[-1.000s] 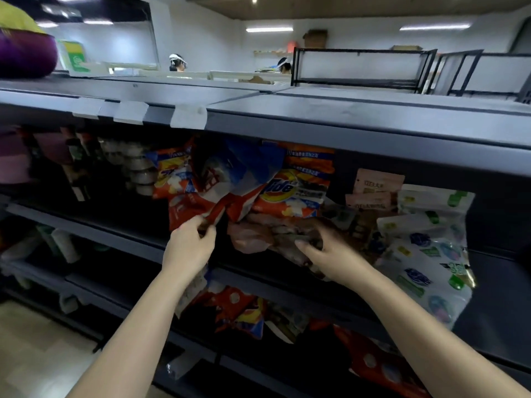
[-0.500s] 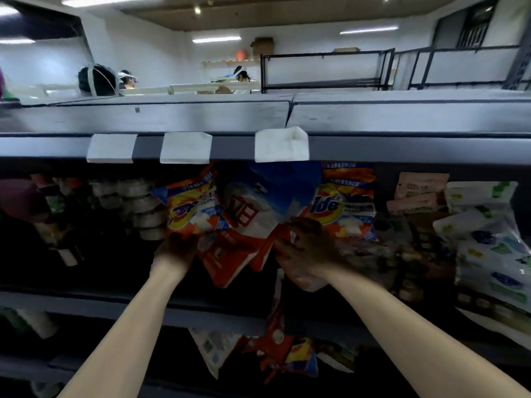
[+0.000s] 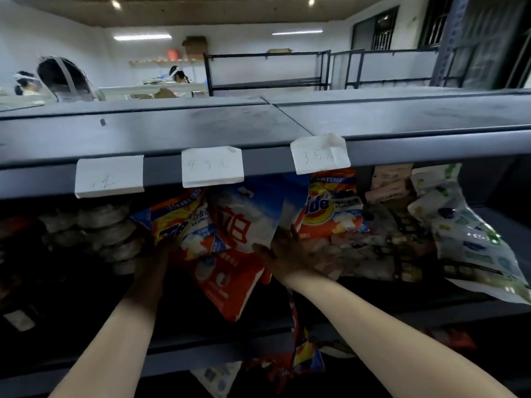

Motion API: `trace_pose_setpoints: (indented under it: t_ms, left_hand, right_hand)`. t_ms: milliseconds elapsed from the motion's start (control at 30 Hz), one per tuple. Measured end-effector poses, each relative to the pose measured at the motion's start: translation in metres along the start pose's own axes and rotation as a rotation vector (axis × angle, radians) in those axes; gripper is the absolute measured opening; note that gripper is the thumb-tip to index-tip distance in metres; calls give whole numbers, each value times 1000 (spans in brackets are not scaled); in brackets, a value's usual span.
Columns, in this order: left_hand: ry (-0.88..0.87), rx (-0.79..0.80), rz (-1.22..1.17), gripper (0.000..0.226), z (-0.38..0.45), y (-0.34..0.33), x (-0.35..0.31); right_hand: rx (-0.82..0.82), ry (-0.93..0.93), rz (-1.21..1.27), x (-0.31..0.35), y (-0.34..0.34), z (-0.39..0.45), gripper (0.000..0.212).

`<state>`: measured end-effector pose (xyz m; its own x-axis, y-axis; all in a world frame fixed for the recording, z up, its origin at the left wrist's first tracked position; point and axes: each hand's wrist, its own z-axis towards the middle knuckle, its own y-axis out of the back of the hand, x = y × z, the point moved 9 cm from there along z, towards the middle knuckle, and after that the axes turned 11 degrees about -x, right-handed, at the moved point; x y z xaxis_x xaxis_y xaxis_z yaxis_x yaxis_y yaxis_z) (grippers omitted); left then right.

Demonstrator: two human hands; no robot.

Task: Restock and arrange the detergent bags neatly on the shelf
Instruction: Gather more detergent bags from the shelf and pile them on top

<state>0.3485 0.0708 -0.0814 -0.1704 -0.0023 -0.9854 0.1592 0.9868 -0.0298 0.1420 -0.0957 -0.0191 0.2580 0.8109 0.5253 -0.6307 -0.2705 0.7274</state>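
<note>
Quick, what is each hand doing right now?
Left hand: in shadow beside the orange detergent bag; grip cannot be told.
Right hand: open, pressing the blue-and-white bag.

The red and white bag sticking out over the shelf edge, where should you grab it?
Probably pinch the red and white bag at its lower corner, coming from the front and below. That end hangs past the shelf with nothing around it; its top is wedged among other bags.

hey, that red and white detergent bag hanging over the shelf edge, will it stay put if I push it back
Probably floppy: the red and white bag sags over the shelf edge. Its glossy film looks slippery, so it may slide forward again. Your right hand could support it from beneath.
</note>
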Motion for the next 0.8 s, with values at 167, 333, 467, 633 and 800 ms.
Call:
trace_pose_setpoints:
  t_ms: [167,333,467,633,800]
  left_hand:
    - [99,52,104,49,9,-8,22]
    - [132,179,134,53,-12,-22,36]
    - [51,15,119,62,-10,-23,35]
    - [-250,-161,148,66,-49,-18,-5]
    - [-345,-258,387,54,-123,-38,-45]
  right_hand:
    - [-109,-562,557,-32,16,-21,30]
    - [-298,-629,575,-49,51,-28,31]
    - [-369,-632,541,-55,72,-38,29]
    - [-506,-692,719,-64,102,-60,9]
    - [-712,-729,706,-84,166,-83,25]
